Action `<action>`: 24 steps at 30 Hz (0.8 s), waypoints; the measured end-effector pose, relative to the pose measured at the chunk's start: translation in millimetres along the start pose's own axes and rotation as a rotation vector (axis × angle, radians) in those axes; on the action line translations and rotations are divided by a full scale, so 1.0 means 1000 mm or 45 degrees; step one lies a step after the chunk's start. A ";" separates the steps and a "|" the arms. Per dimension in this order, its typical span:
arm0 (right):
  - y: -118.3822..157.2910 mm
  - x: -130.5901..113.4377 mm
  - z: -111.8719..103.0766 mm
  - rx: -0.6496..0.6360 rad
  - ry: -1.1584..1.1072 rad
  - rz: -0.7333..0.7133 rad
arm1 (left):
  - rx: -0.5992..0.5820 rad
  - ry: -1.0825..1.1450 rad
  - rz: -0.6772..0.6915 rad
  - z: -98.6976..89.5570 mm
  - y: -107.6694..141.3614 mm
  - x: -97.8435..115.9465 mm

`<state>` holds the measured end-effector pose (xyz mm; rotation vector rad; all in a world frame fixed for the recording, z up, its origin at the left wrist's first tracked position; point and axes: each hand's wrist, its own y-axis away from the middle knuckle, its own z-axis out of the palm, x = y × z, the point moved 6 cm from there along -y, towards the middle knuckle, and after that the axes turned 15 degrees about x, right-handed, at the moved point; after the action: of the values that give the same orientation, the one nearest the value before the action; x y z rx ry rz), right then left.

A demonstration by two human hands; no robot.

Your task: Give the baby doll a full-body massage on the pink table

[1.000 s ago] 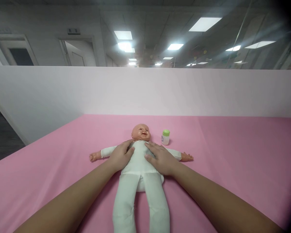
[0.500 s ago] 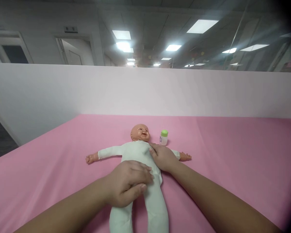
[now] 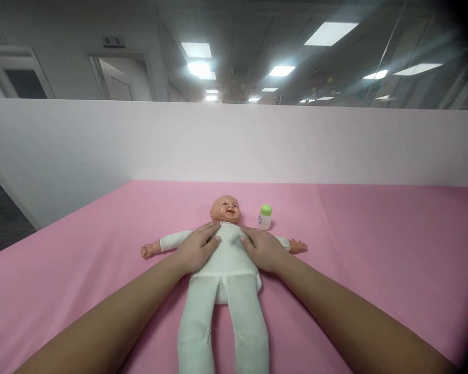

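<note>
A baby doll with a hard plastic head and a white cloth body lies on its back on the pink sheet, arms spread out and head away from me. My left hand rests on the left side of its chest near the shoulder, fingers stretched out flat. On the opposite side of the chest lies my right hand, its fingers also extended and pointing toward the doll's neck. Neither hand grips anything. Just beyond my right hand stands a small clear bottle with a green cap, upright beside the doll's head.
A white panel rises along the far edge of the pink surface. Behind it are a doorway, another door at the left and lit ceiling panels. Dark floor shows at the left edge.
My left hand has moved up from the doll's lower belly to its upper chest and now lies flat there. My right hand has stayed on the chest. The view has shifted slightly.
</note>
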<state>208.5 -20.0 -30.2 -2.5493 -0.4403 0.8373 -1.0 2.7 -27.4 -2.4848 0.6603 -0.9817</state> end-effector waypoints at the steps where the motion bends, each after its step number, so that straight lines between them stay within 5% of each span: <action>1: 0.000 0.000 0.000 0.000 0.003 -0.012 | 0.013 -0.005 -0.019 -0.001 -0.001 -0.004; 7: 0.014 -0.030 -0.005 0.046 -0.029 -0.330 | 0.056 0.009 -0.046 -0.003 -0.003 -0.010; 12: 0.047 -0.083 -0.013 -0.211 -0.388 -0.775 | 0.044 0.030 -0.057 -0.003 -0.003 -0.009; 16: 0.046 -0.080 -0.010 -0.256 -0.373 -0.722 | 0.056 0.025 -0.054 -0.003 -0.002 -0.008; 24: 0.008 -0.018 0.005 -0.187 -0.097 -0.310 | 0.036 0.027 -0.057 -0.001 -0.002 -0.011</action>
<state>192.5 -32.6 -28.9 -2.5314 -0.8458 0.8397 -8.2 9.5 -31.4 -2.4779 0.5956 -1.0279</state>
